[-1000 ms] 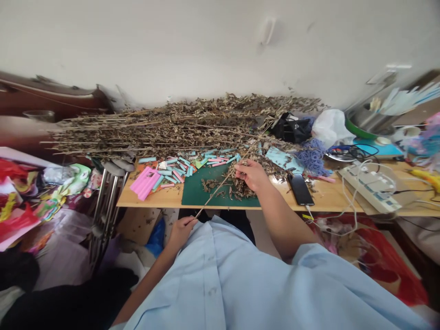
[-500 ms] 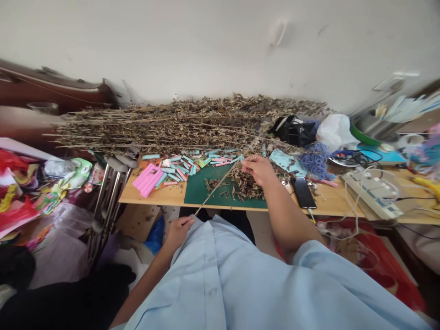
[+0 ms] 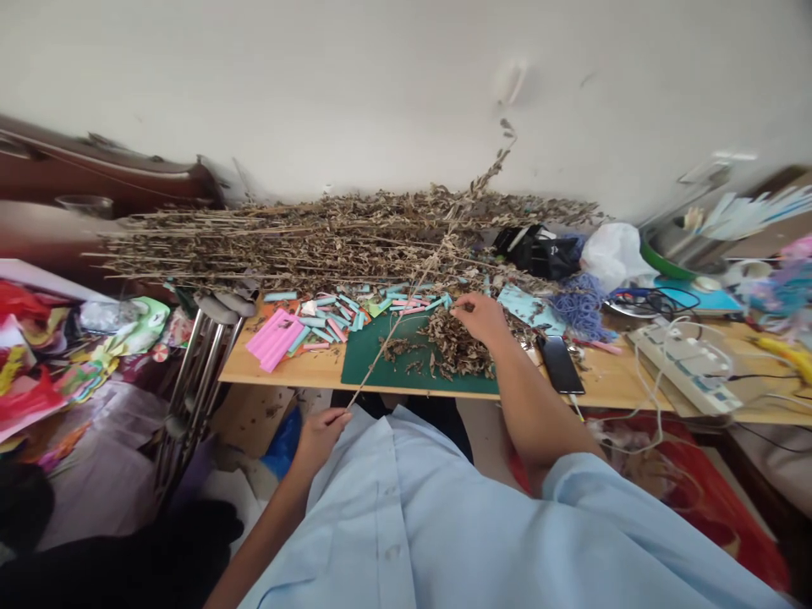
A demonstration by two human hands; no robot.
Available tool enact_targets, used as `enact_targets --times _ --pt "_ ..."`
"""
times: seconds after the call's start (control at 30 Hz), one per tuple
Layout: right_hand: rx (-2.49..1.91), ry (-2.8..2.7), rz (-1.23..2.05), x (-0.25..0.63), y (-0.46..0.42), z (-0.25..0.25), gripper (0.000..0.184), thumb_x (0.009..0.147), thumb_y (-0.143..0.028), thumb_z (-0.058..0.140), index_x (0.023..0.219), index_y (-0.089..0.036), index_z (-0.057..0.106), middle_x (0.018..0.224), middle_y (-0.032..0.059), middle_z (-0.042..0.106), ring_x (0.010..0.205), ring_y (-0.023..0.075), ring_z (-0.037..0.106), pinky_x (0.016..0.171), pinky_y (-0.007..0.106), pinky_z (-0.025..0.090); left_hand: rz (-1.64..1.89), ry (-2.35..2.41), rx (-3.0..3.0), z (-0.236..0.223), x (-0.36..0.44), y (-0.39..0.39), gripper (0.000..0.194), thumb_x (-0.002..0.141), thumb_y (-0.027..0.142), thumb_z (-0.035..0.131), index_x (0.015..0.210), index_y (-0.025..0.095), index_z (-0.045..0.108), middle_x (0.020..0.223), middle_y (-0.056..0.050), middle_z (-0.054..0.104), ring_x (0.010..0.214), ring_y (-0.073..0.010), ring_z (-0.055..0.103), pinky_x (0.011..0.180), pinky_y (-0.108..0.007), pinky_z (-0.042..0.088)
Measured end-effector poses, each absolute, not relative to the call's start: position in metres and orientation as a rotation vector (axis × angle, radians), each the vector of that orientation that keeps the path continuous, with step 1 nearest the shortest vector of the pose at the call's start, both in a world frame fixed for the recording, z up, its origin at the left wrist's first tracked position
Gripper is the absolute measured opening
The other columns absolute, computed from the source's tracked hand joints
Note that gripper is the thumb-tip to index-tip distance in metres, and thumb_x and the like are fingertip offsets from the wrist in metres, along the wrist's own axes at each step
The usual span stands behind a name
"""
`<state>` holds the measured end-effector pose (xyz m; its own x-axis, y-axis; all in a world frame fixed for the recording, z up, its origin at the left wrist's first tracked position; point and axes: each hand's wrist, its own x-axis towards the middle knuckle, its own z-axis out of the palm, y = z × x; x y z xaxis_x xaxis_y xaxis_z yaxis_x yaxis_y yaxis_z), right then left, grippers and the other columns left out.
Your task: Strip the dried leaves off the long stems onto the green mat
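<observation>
My left hand (image 3: 320, 440) grips the lower end of a long dried leafy stem (image 3: 422, 283), just above my light blue shirt. The stem rises at a slant across the table, and its leafy tip stands up against the white wall. My right hand (image 3: 479, 320) hangs over a heap of stripped dried leaves (image 3: 460, 355) on a green cutting mat (image 3: 381, 365). Its curled fingers are apart from the stem. Whether they pinch any leaf is too small to tell. Behind lies a long bundle of dried leafy stems (image 3: 285, 245).
The wooden table (image 3: 254, 374) holds pink pieces (image 3: 274, 340), blue strips (image 3: 323, 323), a phone (image 3: 562, 364), blue yarn (image 3: 580, 309) and a power strip (image 3: 685, 365) with cables. Metal crutches (image 3: 203, 372) stand at the table's left end.
The stem has swung upward, its tip now rising against the wall. My right hand has left the stem and moved lower right over the leaf heap. My left hand has shifted slightly left.
</observation>
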<state>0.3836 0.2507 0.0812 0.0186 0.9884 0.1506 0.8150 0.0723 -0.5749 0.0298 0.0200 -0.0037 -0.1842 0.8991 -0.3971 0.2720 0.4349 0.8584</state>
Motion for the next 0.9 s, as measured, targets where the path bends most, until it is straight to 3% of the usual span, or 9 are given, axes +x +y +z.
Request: enact_targets --times 0.2,0.3,0.4,0.6,0.73,0.9 --pt "-1.664 -1.746 0.448 0.381 0.24 0.099 0.022 0.077 -0.037 0.071 0.093 -0.021 0.075 0.102 0.0084 0.073 0.097 0.027 0.064 0.092 0.043 0.047 0.805 1.717 1.074 -0.005 0.032 0.022 0.039 0.072 0.052 0.069 0.081 0.014 0.076 0.052 0.002 0.053 0.049 -0.0113 0.044 0.05 -0.023 0.035" --pt "-1.336 -1.539 0.865 0.373 0.234 0.111 0.038 0.079 -0.044 0.072 0.11 -0.023 0.07 0.105 0.0069 0.072 0.094 0.0237 0.067 0.088 0.042 0.053 0.789 1.694 1.083 -0.008 0.032 0.023 0.041 0.073 0.053 0.068 0.083 0.014 0.076 0.051 0.002 0.051 0.048 -0.0112 0.043 0.049 -0.023 0.034" --pt "-1.09 -1.329 1.288 0.361 0.231 0.12 0.055 0.075 -0.048 0.078 0.124 -0.027 0.062 0.1 0.004 0.072 0.081 0.0195 0.07 0.073 0.036 0.06 0.753 1.649 1.111 -0.012 0.032 0.024 0.043 0.076 0.054 0.066 0.085 0.013 0.075 0.051 0.003 0.048 0.048 -0.0105 0.041 0.048 -0.023 0.031" --pt "-1.065 -1.159 1.469 0.358 0.232 0.131 0.045 0.066 -0.045 0.086 0.098 -0.021 0.067 0.077 -0.0007 0.069 0.06 0.0133 0.067 0.048 0.023 0.057 0.725 1.682 1.111 -0.017 0.033 0.023 0.044 0.076 0.054 0.066 0.087 0.013 0.075 0.053 0.003 0.052 0.049 -0.0107 0.043 0.049 -0.023 0.034" --pt "-1.088 -1.222 1.558 0.364 0.233 0.136 0.046 0.069 -0.045 0.085 0.103 -0.021 0.066 0.082 0.0022 0.072 0.058 0.0132 0.068 0.043 0.021 0.054 0.69 1.685 1.143 -0.018 0.034 0.02 0.042 0.077 0.052 0.066 0.09 0.013 0.076 0.056 0.001 0.057 0.051 -0.0119 0.048 0.05 -0.023 0.036" --pt "-1.155 -1.301 1.454 0.371 0.238 0.14 0.034 0.066 -0.041 0.085 0.081 -0.016 0.067 0.067 0.001 0.067 0.052 0.0112 0.062 0.045 0.021 0.055 0.694 1.669 1.175 -0.018 0.036 0.019 0.039 0.078 0.05 0.065 0.089 0.014 0.077 0.061 -0.001 0.063 0.053 -0.0129 0.052 0.05 -0.023 0.037"
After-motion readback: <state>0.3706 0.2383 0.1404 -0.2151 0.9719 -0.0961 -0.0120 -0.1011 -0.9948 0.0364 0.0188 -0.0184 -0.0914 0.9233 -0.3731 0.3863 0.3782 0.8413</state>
